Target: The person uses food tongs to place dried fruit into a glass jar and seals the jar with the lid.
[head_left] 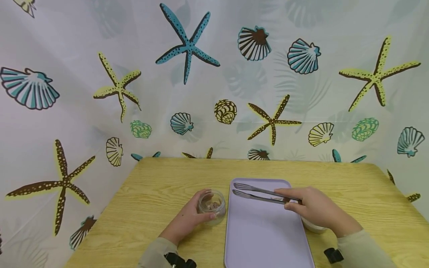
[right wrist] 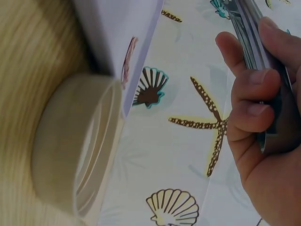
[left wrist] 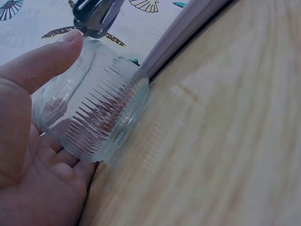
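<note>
My left hand [head_left: 191, 215] holds a clear ribbed glass jar [left wrist: 94, 103] beside the tray's left edge, its thumb and fingers on either side. Reddish-brown bits [left wrist: 106, 117] lie at the bottom of the jar. Metal tongs [head_left: 256, 189] are gripped in my right hand [head_left: 315, 208], their slotted ends pointing left over the far part of a lavender tray [head_left: 264, 238]. Those ends stand apart, and I see nothing between them. On the tray, under the tongs, lies a small reddish-brown piece [right wrist: 128, 62], mostly covered by them in the head view.
A round cream-coloured container [right wrist: 61, 146] stands right of the tray, partly hidden beneath my right hand in the head view. Everything rests on a wood-grain table [head_left: 161, 186]. Behind it hangs a curtain [head_left: 214, 85] printed with shells and starfish.
</note>
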Motion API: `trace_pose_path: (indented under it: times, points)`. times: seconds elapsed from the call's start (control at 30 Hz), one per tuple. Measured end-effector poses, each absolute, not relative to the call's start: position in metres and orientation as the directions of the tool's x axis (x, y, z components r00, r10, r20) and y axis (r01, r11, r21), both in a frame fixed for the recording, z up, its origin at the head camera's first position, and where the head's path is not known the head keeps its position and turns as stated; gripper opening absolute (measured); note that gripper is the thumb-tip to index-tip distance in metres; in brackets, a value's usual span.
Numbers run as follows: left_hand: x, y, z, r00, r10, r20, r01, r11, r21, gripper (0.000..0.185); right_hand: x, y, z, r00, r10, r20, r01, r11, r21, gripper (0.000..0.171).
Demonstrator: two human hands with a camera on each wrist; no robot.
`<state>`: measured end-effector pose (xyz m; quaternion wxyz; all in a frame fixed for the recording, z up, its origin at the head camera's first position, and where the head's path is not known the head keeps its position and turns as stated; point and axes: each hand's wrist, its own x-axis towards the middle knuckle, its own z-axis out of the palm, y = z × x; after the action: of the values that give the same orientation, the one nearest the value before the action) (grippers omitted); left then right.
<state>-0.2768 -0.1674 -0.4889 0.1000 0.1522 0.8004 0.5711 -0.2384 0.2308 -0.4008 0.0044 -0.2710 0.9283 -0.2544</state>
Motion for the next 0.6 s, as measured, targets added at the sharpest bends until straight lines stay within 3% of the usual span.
trace_pose_path:
  times: [0.6]
  points:
    - [-0.277,-0.169,-0.489,-0.927,0.374,0.006,0.121,0.284,0.951,0.087,-0.229,0.296,-0.417,-0.915,-0.393,0.092,-0.389,0.800,-0.457,0.043]
